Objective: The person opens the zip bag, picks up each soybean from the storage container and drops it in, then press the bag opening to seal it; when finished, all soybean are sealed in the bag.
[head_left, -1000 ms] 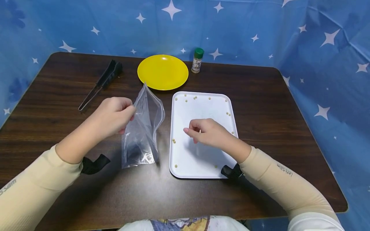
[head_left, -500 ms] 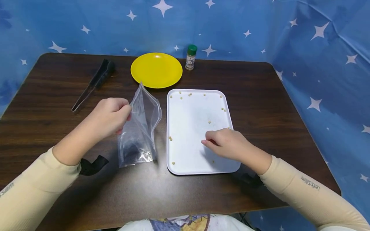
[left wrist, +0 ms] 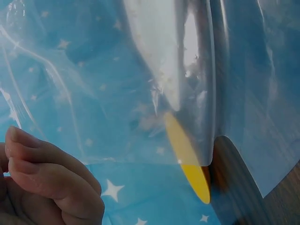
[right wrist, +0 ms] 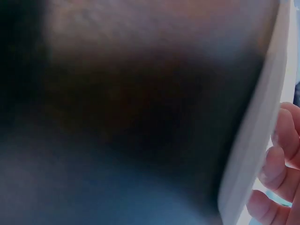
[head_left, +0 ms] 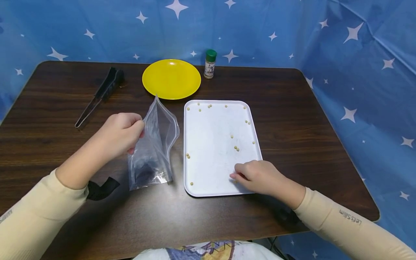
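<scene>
We hold the clear bag (head_left: 152, 148) upright on the table (head_left: 58, 94) with our left hand (head_left: 121, 133), fingers and thumb pinching its near edge so the mouth stands open toward the tray (head_left: 201, 126). In the left wrist view the film fills the frame with our curled fingers (left wrist: 42, 183) at the lower left.

Our right hand (head_left: 256, 177) rests low on the near right corner of the tray, fingers curled down with the tips together on the white surface. Whether a bean is pinched between them we cannot tell; the right wrist view is blurred and shows only the tray rim and fingertips (right wrist: 281, 140).

Small beans (head_left: 236, 148) lie scattered on the tray: several along the far edge, a few near the middle, some at the left edge. The bag looks nearly empty.

We judge that we are picking beans off the tray one at a time. The next move calls for a firm pinch on one bean, then a carry across the tray's left rim to the bag's mouth, kept open.
</scene>
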Tool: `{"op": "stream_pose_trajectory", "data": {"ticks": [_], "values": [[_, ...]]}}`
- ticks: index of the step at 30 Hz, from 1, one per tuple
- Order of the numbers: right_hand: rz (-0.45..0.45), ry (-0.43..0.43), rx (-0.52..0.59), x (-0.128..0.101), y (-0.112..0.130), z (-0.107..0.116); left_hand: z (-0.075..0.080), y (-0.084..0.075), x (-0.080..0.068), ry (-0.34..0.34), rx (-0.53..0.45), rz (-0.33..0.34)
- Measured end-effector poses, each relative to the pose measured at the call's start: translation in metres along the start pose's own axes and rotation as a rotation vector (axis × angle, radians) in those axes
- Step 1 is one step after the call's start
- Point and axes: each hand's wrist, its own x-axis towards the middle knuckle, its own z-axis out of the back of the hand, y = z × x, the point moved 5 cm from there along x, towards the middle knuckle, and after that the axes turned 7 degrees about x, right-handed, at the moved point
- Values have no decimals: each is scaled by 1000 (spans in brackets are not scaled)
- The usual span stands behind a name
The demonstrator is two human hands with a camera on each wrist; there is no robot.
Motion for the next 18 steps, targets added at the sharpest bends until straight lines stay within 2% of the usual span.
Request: {"op": "stream_pose_trajectory", "data": {"ticks": [8,18], "values": [[13,9,-5,0,1,-11,0,0,1,17,-1,-34],[22,2,-53,2,2,-14,-2,0,1,37,-23,-31]]}}
